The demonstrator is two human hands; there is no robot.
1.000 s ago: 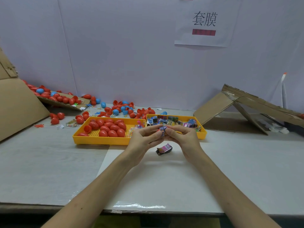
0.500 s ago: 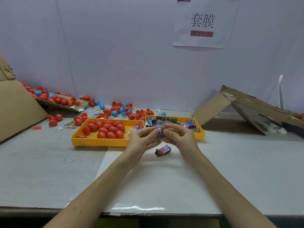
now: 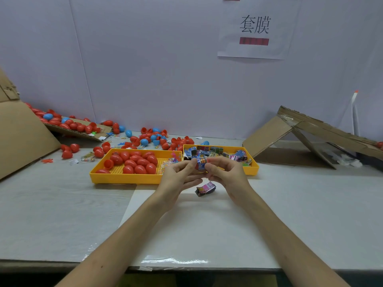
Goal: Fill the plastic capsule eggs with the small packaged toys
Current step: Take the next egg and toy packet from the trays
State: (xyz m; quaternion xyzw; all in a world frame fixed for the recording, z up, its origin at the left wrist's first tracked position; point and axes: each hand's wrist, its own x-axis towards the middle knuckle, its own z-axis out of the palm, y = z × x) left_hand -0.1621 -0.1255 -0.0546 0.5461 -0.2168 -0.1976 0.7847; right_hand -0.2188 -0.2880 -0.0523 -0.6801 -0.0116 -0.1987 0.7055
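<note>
My left hand (image 3: 178,176) and my right hand (image 3: 227,174) meet above the table, both pinching one small blue packaged toy (image 3: 201,163) between their fingertips. A second packaged toy (image 3: 205,189), purple and pink, lies on the white sheet just below the hands. Behind them a yellow tray (image 3: 124,178) holds several red capsule eggs (image 3: 134,160). A second yellow tray (image 3: 251,169) to its right holds several packaged toys (image 3: 215,152).
Loose red and blue egg halves (image 3: 153,138) litter the table behind the trays and a cardboard flap (image 3: 78,131) at far left. A big cardboard box (image 3: 18,137) stands left; folded cardboard (image 3: 300,133) lies at right. A white wall backs the table.
Both hands keep working the blue packet between the fingertips, nearly in place. The view has tipped slightly downward. The purple packet on the sheet has not moved.
</note>
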